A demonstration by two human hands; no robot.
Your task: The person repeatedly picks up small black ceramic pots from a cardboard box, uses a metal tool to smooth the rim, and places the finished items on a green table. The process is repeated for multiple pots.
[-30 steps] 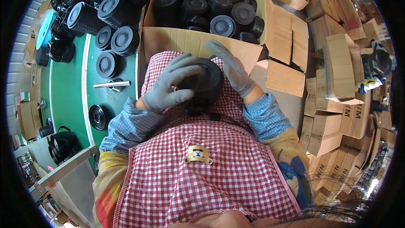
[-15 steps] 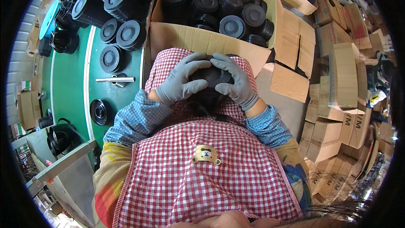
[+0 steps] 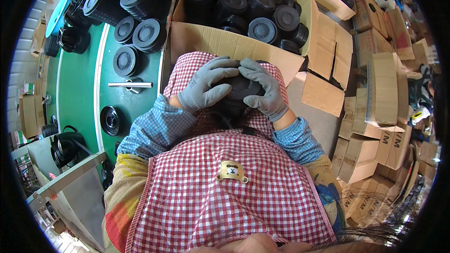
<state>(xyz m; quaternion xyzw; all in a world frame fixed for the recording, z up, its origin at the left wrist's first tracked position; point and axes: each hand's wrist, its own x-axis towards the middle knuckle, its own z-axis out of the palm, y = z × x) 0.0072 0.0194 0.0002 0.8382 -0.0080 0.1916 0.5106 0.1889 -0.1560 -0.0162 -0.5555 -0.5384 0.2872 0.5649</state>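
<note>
In my lap, over a red-and-white checked apron (image 3: pixel 220 150), rests a black round plastic piece (image 3: pixel 241 90) like the discs nearby. Its lower part is dark, so whether it is one piece or a stack cannot be told. My gloved left hand (image 3: pixel 206 84) curls over its left side, thumb across the top. From the other side my gloved right hand (image 3: pixel 263 89) wraps its rim, fingers arched over the far edge. The fingertips of both hands nearly meet at the far rim. Just beyond my knees an open cardboard box (image 3: pixel 225 40) holds several stacks of black discs.
To the left a green table (image 3: pixel 77 93) carries stacked black discs (image 3: pixel 125 60), a metal tube piece (image 3: pixel 133 85) and a black ring-shaped part (image 3: pixel 111 121). A metal frame (image 3: pixel 70 178) stands near my left elbow. Cardboard boxes (image 3: pixel 358 157) crowd the right side.
The black piece now shows its top more fully, tilted toward me. My right fingers have shifted slightly on its rim. The whole view has moved a little.
</note>
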